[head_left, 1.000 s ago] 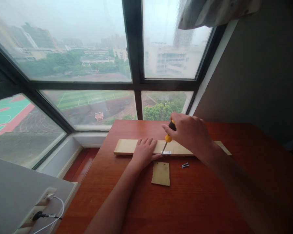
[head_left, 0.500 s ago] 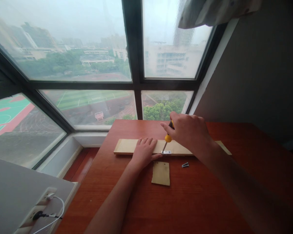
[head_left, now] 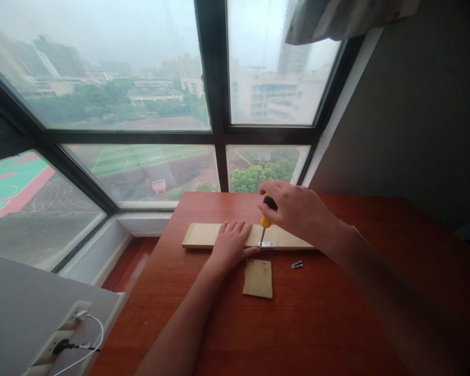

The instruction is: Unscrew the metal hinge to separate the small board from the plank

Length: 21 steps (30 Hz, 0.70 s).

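A long pale wooden board (head_left: 203,235) lies flat on the table. My left hand (head_left: 232,242) rests on it with fingers stretched out, its thumb along the near edge beside a small metal bracket (head_left: 269,244). In my right hand (head_left: 293,209) is a yellow and black screwdriver (head_left: 265,222), gripped by the handle. The shaft slants slightly, with its tip at the left end of the bracket; whatever screw head sits under it is too small to make out. Closer to me lies a thin wooden plate (head_left: 257,279) with two small holes. Loose screws (head_left: 297,265) lie to its right.
The reddish-brown table (head_left: 305,324) stands against a large window (head_left: 141,172) with dark frames. At lower left, a low wall carries sockets with a white cable (head_left: 102,331) and a black plug (head_left: 60,345). A grey wall (head_left: 407,120) rises on the right.
My right hand has shifted a little to the left and turned, bringing the screwdriver more upright. The left hand and the board have stayed put.
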Each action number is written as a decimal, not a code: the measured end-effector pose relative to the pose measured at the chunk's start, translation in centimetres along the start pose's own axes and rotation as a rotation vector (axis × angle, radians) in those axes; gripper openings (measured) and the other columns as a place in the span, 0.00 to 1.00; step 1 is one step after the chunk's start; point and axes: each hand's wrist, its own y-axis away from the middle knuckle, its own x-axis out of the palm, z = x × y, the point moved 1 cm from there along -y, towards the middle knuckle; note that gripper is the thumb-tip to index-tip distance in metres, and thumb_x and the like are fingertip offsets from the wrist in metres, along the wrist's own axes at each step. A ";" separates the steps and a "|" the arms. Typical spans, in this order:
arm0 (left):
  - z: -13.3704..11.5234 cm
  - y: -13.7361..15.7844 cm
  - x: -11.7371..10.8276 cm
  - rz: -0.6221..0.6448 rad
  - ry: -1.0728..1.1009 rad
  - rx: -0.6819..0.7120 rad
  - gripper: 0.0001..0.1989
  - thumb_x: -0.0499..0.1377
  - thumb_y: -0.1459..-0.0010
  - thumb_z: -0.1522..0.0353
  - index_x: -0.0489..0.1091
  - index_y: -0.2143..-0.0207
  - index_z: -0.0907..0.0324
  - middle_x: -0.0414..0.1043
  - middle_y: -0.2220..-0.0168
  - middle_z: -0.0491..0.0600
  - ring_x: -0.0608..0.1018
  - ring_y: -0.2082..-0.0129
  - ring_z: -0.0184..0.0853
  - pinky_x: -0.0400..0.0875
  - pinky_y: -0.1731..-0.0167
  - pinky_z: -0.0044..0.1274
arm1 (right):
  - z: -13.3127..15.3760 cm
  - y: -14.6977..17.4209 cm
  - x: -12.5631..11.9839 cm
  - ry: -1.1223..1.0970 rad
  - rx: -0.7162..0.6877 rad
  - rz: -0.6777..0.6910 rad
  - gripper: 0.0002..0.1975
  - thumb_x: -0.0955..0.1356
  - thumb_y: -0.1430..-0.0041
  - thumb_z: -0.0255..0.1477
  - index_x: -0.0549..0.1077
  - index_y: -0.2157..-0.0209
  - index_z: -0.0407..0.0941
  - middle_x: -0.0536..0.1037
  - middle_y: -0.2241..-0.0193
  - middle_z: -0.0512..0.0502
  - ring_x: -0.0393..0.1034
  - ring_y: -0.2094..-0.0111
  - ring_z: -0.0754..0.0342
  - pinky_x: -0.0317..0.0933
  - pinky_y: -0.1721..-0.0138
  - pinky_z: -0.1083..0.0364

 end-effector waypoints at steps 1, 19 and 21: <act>0.0 0.0 0.0 -0.001 0.001 0.001 0.32 0.54 0.46 0.45 0.61 0.46 0.55 0.67 0.47 0.55 0.67 0.47 0.46 0.56 0.46 0.35 | -0.1 0.1 0.1 -0.034 -0.020 0.000 0.12 0.61 0.39 0.34 0.69 0.56 0.47 0.77 0.61 0.46 0.71 0.69 0.52 0.51 0.75 0.55; 0.0 0.0 -0.1 0.022 0.020 -0.013 0.31 0.54 0.45 0.46 0.62 0.46 0.54 0.67 0.47 0.55 0.67 0.47 0.46 0.56 0.46 0.36 | -0.6 0.3 0.5 -0.275 -0.031 -0.004 0.18 0.62 0.43 0.27 0.67 0.50 0.45 0.75 0.57 0.44 0.70 0.61 0.51 0.60 0.63 0.55; 0.0 0.0 -0.1 0.020 0.021 -0.013 0.30 0.54 0.44 0.47 0.61 0.46 0.54 0.67 0.48 0.55 0.67 0.47 0.45 0.56 0.46 0.35 | -0.7 0.5 0.6 -0.362 -0.071 0.009 0.23 0.63 0.46 0.25 0.65 0.47 0.43 0.75 0.55 0.43 0.69 0.58 0.51 0.60 0.59 0.55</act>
